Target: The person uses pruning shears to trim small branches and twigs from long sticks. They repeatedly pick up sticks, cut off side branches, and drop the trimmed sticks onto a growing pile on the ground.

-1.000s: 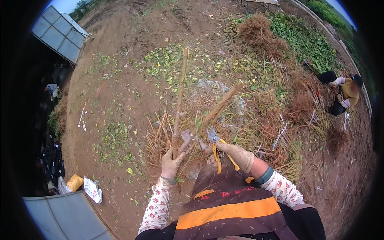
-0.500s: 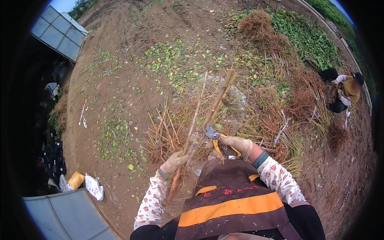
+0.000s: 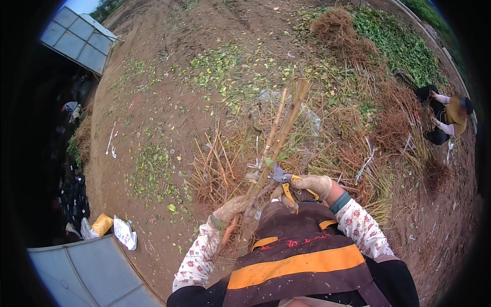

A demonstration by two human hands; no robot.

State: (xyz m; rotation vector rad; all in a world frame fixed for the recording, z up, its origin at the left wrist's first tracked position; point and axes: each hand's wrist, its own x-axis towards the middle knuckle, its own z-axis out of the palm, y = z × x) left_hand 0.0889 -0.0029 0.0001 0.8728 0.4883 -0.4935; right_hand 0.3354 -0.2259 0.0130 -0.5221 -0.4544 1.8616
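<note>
My gloved left hand [image 3: 232, 209] is closed round a few woody stems [image 3: 285, 128] that point up and away from me; a reddish root end comes out below the fist. In my gloved right hand [image 3: 307, 188] is a pair of pruning shears [image 3: 284, 179] with yellow handles and grey blades. The handles are spread apart, and the blades lie against or right beside the stems. Whether they touch the wood I cannot tell. Below both hands is my brown apron [image 3: 296, 240] with orange bands.
Loose cut stems [image 3: 217, 166] lie on the soil beyond my left hand. Bundles of rooted plants [image 3: 394, 123] and a green leaf heap [image 3: 404, 51] are on the right, where a person [image 3: 450, 117] sits. Grey metal panels [image 3: 84, 271] and a yellow sack [image 3: 102, 224] are on the left.
The held stems have come closer together and lean more to the right. The shears have shifted slightly right and down, still beside the stems.
</note>
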